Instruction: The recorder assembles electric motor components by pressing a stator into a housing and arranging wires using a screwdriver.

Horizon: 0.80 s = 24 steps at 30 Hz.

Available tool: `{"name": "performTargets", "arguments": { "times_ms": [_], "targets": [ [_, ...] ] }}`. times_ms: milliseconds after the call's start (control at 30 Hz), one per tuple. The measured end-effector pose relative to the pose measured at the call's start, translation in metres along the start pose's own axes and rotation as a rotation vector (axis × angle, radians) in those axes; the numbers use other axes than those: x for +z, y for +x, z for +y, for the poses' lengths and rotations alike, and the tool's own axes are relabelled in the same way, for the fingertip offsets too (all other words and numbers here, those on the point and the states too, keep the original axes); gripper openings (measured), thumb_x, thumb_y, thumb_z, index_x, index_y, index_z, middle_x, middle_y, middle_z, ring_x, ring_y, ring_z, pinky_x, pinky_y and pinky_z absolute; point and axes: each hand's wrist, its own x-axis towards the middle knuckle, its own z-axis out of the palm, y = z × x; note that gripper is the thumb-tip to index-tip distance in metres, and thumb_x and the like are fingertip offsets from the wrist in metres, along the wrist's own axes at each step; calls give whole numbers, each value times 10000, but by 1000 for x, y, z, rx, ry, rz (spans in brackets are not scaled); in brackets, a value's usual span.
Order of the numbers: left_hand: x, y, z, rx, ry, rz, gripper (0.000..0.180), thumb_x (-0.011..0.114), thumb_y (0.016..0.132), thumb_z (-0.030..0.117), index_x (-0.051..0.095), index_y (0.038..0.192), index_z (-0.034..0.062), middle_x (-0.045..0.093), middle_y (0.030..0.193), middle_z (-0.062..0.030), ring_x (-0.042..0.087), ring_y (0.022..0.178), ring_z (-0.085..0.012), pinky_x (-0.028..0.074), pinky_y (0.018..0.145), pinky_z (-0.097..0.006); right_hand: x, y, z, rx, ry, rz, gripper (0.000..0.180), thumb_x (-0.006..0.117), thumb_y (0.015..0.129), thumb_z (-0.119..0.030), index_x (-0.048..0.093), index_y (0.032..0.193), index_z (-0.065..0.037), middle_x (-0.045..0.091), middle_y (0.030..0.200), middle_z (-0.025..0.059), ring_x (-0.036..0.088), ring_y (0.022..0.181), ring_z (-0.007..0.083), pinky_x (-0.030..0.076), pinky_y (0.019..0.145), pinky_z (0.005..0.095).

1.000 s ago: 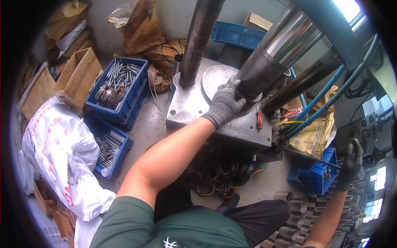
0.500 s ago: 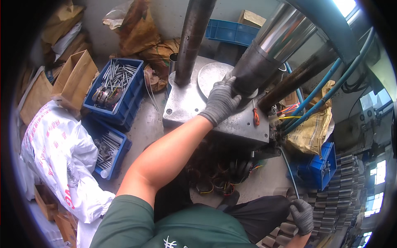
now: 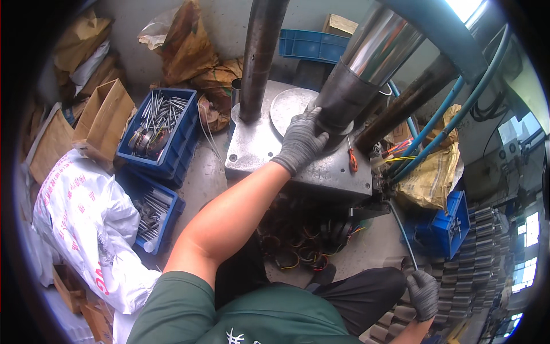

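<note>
My left hand (image 3: 301, 140), in a grey knit glove, is closed around the near left side of a dark metal sleeve (image 3: 347, 97). The sleeve sits below a shiny chrome ram (image 3: 389, 43), over a round plate (image 3: 285, 106) on the press's thick metal table (image 3: 252, 150). Whether the sleeve's lower end rests on the plate is hard to see. At lower right my right hand (image 3: 423, 294), gloved alike, is wrapped around the end of a thin lever rod (image 3: 404, 235). That rod slants down from the table's right side. A screwdriver (image 3: 353, 160) with an orange-red handle lies right of the sleeve.
Steel posts (image 3: 260, 63) flank the ram; blue hoses (image 3: 441, 135) run along the right. Blue crates (image 3: 184, 146) with metal shafts and a white sack (image 3: 86, 212) stand left. Wired coils (image 3: 298, 252) lie under the table. Many metal cylinders (image 3: 475, 258) are stacked at right.
The view has shifted slightly. My left hand keeps its place against the sleeve, and my right hand stays on the lever rod.
</note>
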Motion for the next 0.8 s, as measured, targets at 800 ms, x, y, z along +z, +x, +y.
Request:
{"name": "performTargets", "arguments": {
  "times_ms": [800],
  "targets": [
    [-1,0,0,-19,-14,-16,708,732,818,192,494,1457,3,600,1334,-250,525,1270,-419,428,1126,-468,0,2,-3,29,-105,29,160,719,858,-123,700,906,28,662,799,231,660,762,413,514,712,437]
  ]
}}
